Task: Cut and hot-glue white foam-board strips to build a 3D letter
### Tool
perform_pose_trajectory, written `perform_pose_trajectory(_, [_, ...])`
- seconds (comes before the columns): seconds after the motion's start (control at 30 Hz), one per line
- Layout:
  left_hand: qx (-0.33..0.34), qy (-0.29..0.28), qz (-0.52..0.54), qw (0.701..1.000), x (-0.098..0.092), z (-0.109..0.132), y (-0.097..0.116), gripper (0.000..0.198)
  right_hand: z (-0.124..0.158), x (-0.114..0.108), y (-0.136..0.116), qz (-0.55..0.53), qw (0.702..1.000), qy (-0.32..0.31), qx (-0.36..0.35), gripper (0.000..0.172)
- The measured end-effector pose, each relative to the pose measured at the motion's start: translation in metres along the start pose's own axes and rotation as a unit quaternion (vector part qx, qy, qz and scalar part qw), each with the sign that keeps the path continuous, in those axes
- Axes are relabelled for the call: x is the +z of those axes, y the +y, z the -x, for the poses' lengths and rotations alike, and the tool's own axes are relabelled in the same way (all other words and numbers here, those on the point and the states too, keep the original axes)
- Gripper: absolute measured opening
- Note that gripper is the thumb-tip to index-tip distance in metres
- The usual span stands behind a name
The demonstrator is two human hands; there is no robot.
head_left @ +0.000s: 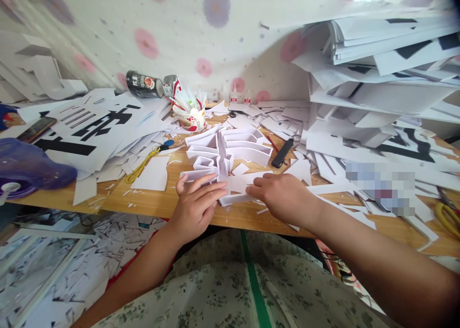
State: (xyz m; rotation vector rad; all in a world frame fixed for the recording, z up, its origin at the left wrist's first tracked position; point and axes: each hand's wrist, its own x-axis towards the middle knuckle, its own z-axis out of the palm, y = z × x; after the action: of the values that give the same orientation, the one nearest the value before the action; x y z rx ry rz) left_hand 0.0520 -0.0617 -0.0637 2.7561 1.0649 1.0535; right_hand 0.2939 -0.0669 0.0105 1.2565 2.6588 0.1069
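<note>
A white foam-board character form (247,151), with thin upright walls along its strokes, lies on the wooden table in front of me. My left hand (196,206) rests over its near left part, fingers stretched out and touching the board. To the right of it, my right hand (278,191) is closed, fingertips pinching a narrow white strip (235,200). That strip stands on edge along the near side of the form. Part of the strip's right end is hidden by the fingers. A black utility knife (282,153) and a red pencil (272,143) lie just beyond my right hand.
Yellow-handled scissors (143,164) lie left of the form. Behind it stand a paper noodle cup (192,119) full of scraps, a tipped black can (143,84) and small bottles (234,96). White boards (381,88) are piled high at right. A purple bag (36,167) sits left.
</note>
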Motion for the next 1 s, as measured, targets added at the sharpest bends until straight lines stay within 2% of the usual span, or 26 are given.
perform_pose_trajectory(0.37, [-0.017, 0.009, 0.011, 1.0, 0.005, 0.002, 0.001, 0.033, 0.003, 0.007, 0.004, -0.001, 1.0, 0.015, 0.0, 0.025])
perform_pose_trajectory(0.53, [-0.029, 0.001, 0.007, 1.0, 0.005, 0.003, 0.0, 0.037, 0.012, 0.002, 0.018, -0.022, 0.998, 0.047, 0.038, 0.022])
perform_pose_trajectory(0.67, [-0.049, -0.019, -0.013, 0.999, 0.005, 0.006, -0.002, 0.047, 0.025, -0.008, 0.04, -0.142, 0.976, 0.152, 0.065, 0.022])
perform_pose_trajectory(0.8, [-0.026, -0.006, -0.01, 1.0, 0.004, 0.01, -0.005, 0.049, 0.045, -0.026, 0.063, -0.253, 0.909, 0.308, 0.118, 0.016])
perform_pose_trajectory(0.9, [-0.018, 0.037, -0.017, 0.999, 0.001, 0.012, -0.007, 0.043, 0.065, -0.044, 0.077, -0.269, 0.854, 0.408, 0.18, 0.015])
perform_pose_trajectory(1.0, [-0.02, 0.083, -0.034, 0.996, -0.002, 0.014, -0.012, 0.04, 0.078, -0.061, 0.086, -0.197, 0.82, 0.498, 0.202, 0.011])
